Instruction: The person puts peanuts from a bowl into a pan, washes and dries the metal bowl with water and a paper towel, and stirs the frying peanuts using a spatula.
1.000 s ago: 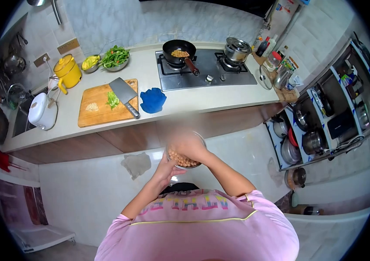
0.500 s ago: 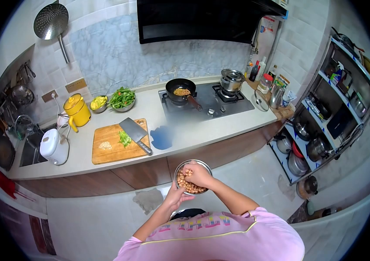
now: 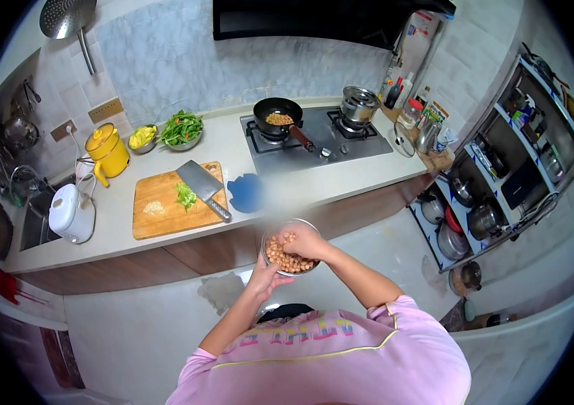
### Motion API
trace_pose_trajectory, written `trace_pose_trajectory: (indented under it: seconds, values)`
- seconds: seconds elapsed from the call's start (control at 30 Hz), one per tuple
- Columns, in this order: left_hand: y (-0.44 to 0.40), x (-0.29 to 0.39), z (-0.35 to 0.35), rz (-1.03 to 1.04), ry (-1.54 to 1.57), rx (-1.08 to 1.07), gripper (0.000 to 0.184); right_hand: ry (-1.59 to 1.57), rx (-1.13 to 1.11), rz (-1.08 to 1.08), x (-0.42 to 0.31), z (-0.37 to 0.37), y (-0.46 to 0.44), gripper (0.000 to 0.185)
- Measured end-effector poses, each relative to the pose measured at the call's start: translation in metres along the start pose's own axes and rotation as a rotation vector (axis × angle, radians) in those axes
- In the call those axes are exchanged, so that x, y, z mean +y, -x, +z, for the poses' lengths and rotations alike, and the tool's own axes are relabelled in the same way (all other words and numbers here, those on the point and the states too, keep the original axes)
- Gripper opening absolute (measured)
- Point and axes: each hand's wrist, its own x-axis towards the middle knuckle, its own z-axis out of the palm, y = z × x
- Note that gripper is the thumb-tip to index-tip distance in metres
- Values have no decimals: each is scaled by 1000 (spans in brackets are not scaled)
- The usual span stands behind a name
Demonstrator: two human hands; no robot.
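Note:
My left hand (image 3: pixel 266 279) grips the rim and side of a round metal bowl (image 3: pixel 316 225), thumb over the edge, in front of the counter. Inside the bowl lie many reddish-brown peanuts (image 3: pixel 288 262). My right hand (image 3: pixel 304 241) reaches into the bowl with its fingers curled in around some peanuts; the fingertips are partly hidden. Beyond the bowl, a black frying pan (image 3: pixel 278 109) with a wooden handle rests on the left burner and contains more peanuts (image 3: pixel 279 119).
A cleaver (image 3: pixel 200 184) lies on a wooden cutting board (image 3: pixel 148 226) beside chopped greens (image 3: pixel 185 196) and minced garlic (image 3: pixel 154 207). A lidded pot (image 3: pixel 359 106) stands on the gas stove (image 3: pixel 310 155). Bowls of leafy greens (image 3: pixel 181 128) and yellow slices (image 3: pixel 142 138) sit behind.
The bowl and both hands appear higher in the view and closer to the counter edge, while the counter has shifted slightly up and left. My right hand stays in the peanuts.

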Motion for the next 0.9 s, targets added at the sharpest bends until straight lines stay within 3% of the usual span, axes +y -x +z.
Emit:
trace_pose_trajectory:
  seconds: [0.23, 0.47, 0.73, 0.83, 0.9]
  values:
    - [-22, 6, 13, 38, 25, 45, 56, -93, -95, -36, 18, -15, -24, 13]
    - [-55, 2, 39, 60, 25, 138, 60, 61, -134, -107, 39, -39, -48, 16]
    - [-117, -7, 83, 164, 135, 237, 52, 45, -213, -326, 90, -110, -74, 14]
    - [-132, -8, 96, 189, 138, 265, 52, -67, -229, -286, 102, -127, -85, 14]
    - [-139, -2, 102, 186, 130, 262, 53, -259, -319, -144, 99, -147, -93, 12]
